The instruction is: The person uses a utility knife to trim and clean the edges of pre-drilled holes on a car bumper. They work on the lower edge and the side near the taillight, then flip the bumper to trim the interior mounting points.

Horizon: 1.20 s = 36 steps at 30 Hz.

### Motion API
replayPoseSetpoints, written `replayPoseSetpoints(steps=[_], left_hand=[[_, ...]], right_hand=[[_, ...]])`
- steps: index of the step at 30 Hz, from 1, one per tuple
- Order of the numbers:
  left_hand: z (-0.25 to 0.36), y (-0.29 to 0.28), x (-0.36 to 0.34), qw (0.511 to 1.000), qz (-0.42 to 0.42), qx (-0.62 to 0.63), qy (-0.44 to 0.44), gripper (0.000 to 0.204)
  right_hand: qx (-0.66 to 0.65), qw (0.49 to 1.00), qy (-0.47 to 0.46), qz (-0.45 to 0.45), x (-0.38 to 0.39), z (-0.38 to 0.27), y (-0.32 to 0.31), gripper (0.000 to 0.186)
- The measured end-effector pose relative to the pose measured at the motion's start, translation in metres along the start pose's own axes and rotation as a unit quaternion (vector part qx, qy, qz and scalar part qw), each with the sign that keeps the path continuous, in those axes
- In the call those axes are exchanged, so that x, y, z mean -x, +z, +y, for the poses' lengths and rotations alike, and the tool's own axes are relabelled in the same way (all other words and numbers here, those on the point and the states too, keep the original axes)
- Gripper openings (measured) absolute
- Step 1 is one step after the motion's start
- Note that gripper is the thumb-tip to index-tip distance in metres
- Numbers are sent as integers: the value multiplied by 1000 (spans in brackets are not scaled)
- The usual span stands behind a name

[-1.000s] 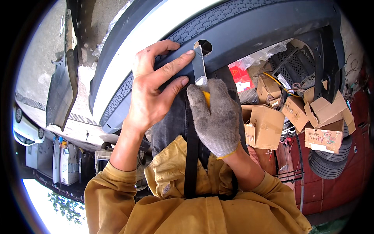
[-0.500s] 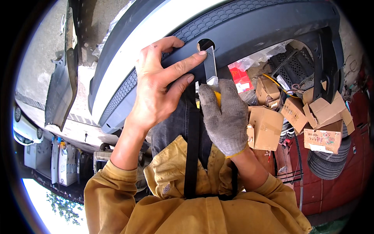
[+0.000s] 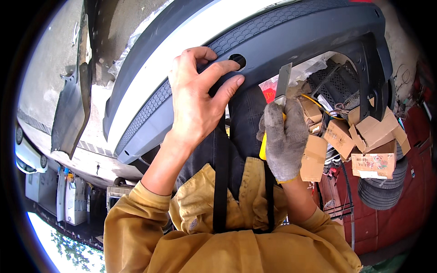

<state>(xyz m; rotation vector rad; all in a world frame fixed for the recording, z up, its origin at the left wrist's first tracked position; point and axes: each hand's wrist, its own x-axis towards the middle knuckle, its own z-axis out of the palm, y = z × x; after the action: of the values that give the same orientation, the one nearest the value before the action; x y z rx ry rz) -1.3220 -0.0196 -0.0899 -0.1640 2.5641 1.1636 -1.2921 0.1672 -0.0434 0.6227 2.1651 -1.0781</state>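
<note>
My bare left hand (image 3: 195, 95) rests on the dark grey lower part of the white bumper (image 3: 300, 38), fingers apart, its index fingertip at the round hole (image 3: 237, 62) beside the honeycomb-textured strip (image 3: 150, 102). My right hand (image 3: 284, 141), in a grey knit glove, grips a box cutter (image 3: 263, 145) with a yellow handle. Its wide blade (image 3: 283, 79) points upward, to the right of the hole and apart from it, over the bumper's lower edge and the opening beyond. The bumper lies across my dark-trousered legs (image 3: 241, 116).
At right are cardboard boxes (image 3: 373, 164), black plastic grille panels (image 3: 332, 82), stacked tires (image 3: 380, 191) and a red sheet surface (image 3: 387, 232). At left, a loose dark body panel (image 3: 70, 113) lies on concrete, with a white car (image 3: 29, 152) beyond.
The knife, earlier in the hole by my left fingertip, has moved right and out of it with my gloved hand. My left hand has shifted slightly right along the bumper.
</note>
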Motion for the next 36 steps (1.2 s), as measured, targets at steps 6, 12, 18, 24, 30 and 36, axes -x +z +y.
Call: replayPoseSetpoints(steps=[6, 12, 18, 24, 30, 36], left_hand=[[25, 14, -16, 996, 25, 27, -83, 21], [17, 25, -11, 991, 78, 71, -87, 18], [35, 2, -19, 985, 91, 104, -104, 22], [81, -9, -57, 986, 126, 28, -109, 29], [104, 33, -158, 962, 172, -19, -210, 47], [201, 128, -258, 996, -21, 46, -72, 32]], right_hand=[[-94, 995, 41, -13, 11, 4, -3, 21], [-187, 981, 55, 17, 6, 1, -29, 22], [-43, 994, 29, 99, -20, 1, -88, 53], [52, 992, -44, 107, -99, 3, -171, 65], [145, 973, -144, 110, -191, 11, -238, 66], [12, 996, -84, 5, -245, -14, -249, 66]])
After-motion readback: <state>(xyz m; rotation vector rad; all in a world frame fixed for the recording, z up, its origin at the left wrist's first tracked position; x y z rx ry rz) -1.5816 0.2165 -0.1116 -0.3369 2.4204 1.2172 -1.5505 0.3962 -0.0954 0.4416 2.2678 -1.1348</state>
